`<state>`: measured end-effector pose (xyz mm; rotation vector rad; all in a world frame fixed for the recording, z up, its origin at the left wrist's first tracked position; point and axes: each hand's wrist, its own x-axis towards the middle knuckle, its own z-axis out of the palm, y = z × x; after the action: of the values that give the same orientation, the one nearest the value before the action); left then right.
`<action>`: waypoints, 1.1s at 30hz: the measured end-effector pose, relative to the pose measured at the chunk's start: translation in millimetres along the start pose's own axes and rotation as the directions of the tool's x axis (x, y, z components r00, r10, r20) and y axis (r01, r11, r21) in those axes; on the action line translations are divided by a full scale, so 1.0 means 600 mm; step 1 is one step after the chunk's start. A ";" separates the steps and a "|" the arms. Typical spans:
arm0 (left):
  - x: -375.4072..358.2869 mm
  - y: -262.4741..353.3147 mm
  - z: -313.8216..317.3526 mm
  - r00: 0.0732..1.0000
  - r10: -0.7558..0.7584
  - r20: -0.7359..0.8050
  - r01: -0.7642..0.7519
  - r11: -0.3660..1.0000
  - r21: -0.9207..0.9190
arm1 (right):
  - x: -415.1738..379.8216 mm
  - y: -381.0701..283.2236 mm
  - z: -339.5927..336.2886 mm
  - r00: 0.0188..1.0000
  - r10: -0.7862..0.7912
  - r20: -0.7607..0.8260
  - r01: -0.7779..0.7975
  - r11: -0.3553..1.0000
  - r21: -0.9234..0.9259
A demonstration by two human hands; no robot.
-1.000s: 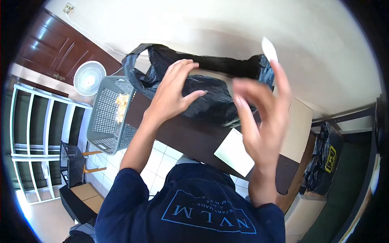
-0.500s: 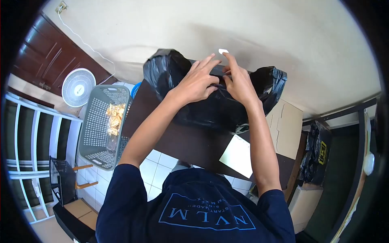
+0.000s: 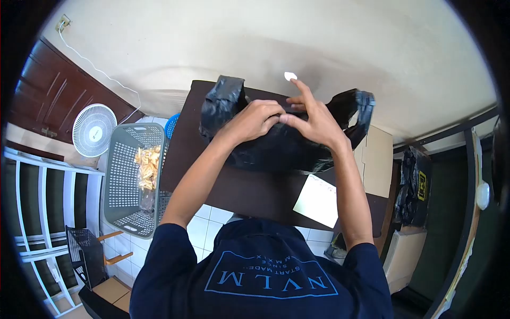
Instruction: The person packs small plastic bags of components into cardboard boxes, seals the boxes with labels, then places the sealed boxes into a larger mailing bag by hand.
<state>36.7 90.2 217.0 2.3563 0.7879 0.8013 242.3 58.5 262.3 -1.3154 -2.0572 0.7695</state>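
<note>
A black plastic bag (image 3: 276,151) with two upright handle loops lies on the dark brown table (image 3: 239,191). My left hand (image 3: 257,119) is closed on the bag's upper edge between the loops, its fingers curled in. Beside it, my right hand (image 3: 316,122) has its thumb against the edge, touching the left fingers, with other fingers on the far side. The right index finger points up and away, and a small white piece (image 3: 290,76) shows at its tip. What lies inside the bag is hidden.
White paper (image 3: 317,201) lies near the table's front edge, with flat cardboard (image 3: 378,162) at the right. On the left stand a grey-green basket (image 3: 119,181) holding packs of yellowish snack pieces (image 3: 149,167), and a white fan (image 3: 94,130). The wall runs behind the table.
My hands have come closer together at the bag's edge, and the left fingers have curled down. The left handle loop has shifted and stands narrower. The camera view has tilted slightly.
</note>
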 end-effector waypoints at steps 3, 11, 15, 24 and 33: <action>-0.023 -0.018 0.032 0.992 -0.058 -0.112 0.048 0.994 -0.094 | -0.031 0.018 0.019 0.999 0.023 0.024 -0.022 0.999 -0.029; -0.042 -0.078 0.077 0.967 -0.249 0.059 0.254 0.909 -0.330 | -0.055 0.092 0.076 0.986 0.158 -0.048 -0.155 0.987 0.049; -0.046 -0.131 0.110 0.942 -0.330 0.060 0.317 0.820 -0.477 | -0.042 0.108 0.076 0.984 0.164 -0.067 -0.156 0.982 0.110; -0.018 -0.078 0.054 0.937 -0.328 0.124 0.337 0.743 -0.578 | -0.009 0.134 0.061 0.920 0.375 -0.109 -0.296 0.853 0.430; 0.000 0.006 0.023 1.000 -0.017 -0.019 0.020 0.980 0.200 | -0.006 0.144 0.046 0.896 0.440 -0.069 -0.370 0.822 0.432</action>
<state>47.1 83.5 209.4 2.5170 0.9356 0.7671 275.0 80.9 180.4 -1.5240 -1.3894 1.1619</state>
